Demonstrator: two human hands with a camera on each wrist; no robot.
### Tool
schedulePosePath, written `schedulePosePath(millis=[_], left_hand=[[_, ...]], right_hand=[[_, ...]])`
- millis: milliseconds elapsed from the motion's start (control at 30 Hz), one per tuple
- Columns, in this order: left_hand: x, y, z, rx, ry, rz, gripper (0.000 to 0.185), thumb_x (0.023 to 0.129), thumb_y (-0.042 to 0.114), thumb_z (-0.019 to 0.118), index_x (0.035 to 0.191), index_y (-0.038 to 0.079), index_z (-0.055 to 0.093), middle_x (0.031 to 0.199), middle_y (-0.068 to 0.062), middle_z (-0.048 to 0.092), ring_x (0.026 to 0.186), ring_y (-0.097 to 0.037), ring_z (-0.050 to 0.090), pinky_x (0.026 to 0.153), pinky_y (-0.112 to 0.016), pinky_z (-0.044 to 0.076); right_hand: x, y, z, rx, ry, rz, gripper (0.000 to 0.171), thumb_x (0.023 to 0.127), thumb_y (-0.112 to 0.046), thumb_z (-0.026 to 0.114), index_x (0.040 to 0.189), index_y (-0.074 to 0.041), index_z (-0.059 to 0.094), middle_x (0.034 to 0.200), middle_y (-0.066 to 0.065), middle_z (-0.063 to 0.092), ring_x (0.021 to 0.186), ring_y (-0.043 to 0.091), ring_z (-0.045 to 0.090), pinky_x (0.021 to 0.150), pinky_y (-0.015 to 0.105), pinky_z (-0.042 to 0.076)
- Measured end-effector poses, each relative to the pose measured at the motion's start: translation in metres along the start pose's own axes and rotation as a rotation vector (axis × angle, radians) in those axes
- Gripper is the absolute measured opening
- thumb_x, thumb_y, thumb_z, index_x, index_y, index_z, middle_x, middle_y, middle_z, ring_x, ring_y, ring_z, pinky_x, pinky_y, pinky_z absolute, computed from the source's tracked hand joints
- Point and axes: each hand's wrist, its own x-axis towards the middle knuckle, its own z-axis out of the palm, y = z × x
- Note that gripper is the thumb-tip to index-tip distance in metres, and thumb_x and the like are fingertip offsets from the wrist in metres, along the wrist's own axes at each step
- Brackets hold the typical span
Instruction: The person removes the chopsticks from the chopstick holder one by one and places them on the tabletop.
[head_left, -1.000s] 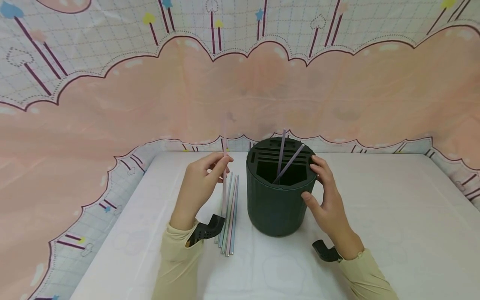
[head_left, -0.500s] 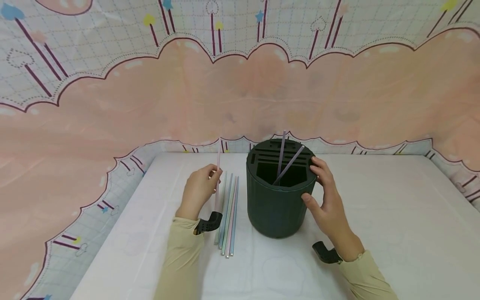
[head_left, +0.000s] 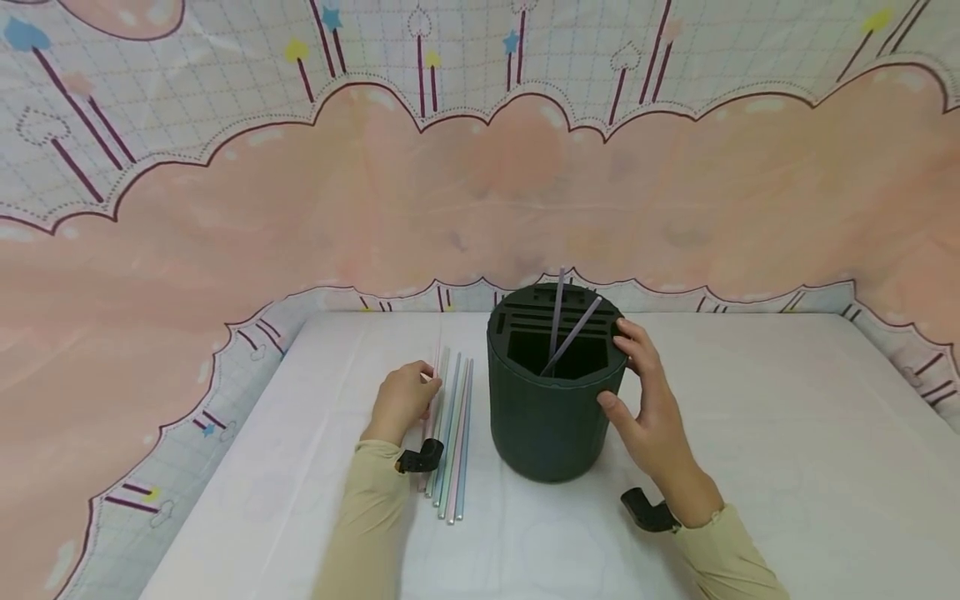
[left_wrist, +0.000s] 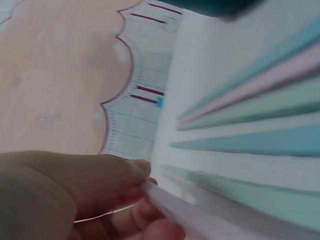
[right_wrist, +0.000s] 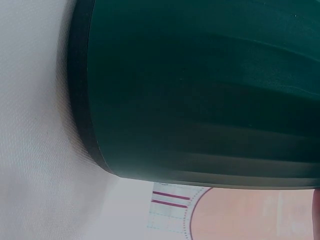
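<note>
In the head view my left hand (head_left: 400, 403) is low at the left end of a row of straws. Its thumb and fingers pinch a pale pink straw (left_wrist: 172, 206), which lies close alongside a pale green straw (left_wrist: 235, 192) in the left wrist view. Several blue, green and pink straws (head_left: 454, 454) lie side by side on the white table. My right hand (head_left: 658, 429) holds the right side of a dark green round knife holder (head_left: 551, 429), thumb in front and fingers at the rim. Two purple straws (head_left: 557, 308) lean in its large opening.
The holder stands upright just right of the row of straws, its top (head_left: 551, 304) cut with long slots. A patterned cloth (head_left: 375, 208) hangs behind the white table (head_left: 750, 400). Both wrists wear black camera mounts (head_left: 648, 510).
My left hand has come down and nearer with the pink straw, from upright above the table to lying by the row. The right hand keeps its hold on the knife holder.
</note>
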Motion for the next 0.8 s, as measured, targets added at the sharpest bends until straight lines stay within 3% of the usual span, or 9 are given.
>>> schedulePosePath(millis=[300, 600, 800], left_hand=[[0.000, -0.005, 0.010, 0.029, 0.004, -0.001, 0.021, 0.082, 0.013, 0.054, 0.101, 0.005, 0.057, 0.047, -0.001, 0.052, 0.037, -0.013, 0.050, 0.049, -0.027, 0.039], [0.002, -0.002, 0.005, 0.039, -0.019, 0.024, 0.021, 0.086, 0.019, 0.054, 0.105, 0.011, 0.057, 0.069, -0.002, 0.059, 0.042, -0.014, 0.051, 0.043, -0.028, 0.038], [0.002, 0.012, -0.006, 0.013, -0.082, 0.110, 0.019, 0.088, 0.028, 0.056, 0.102, 0.016, 0.059, 0.074, -0.001, 0.057, 0.050, -0.014, 0.052, 0.050, -0.028, 0.040]], right_hand=[[0.001, 0.000, 0.000, 0.005, 0.002, -0.012, 0.062, 0.090, -0.040, 0.047, 0.126, 0.010, 0.034, 0.136, 0.025, 0.028, 0.126, 0.030, 0.028, 0.099, 0.022, 0.026], [0.003, -0.001, 0.001, 0.003, 0.006, -0.001, 0.063, 0.090, -0.041, 0.047, 0.125, 0.010, 0.035, 0.136, 0.026, 0.029, 0.126, 0.029, 0.029, 0.099, 0.022, 0.026], [0.005, -0.002, 0.001, -0.003, 0.004, 0.006, 0.062, 0.090, -0.040, 0.047, 0.124, 0.010, 0.035, 0.135, 0.026, 0.028, 0.127, 0.030, 0.028, 0.099, 0.021, 0.026]])
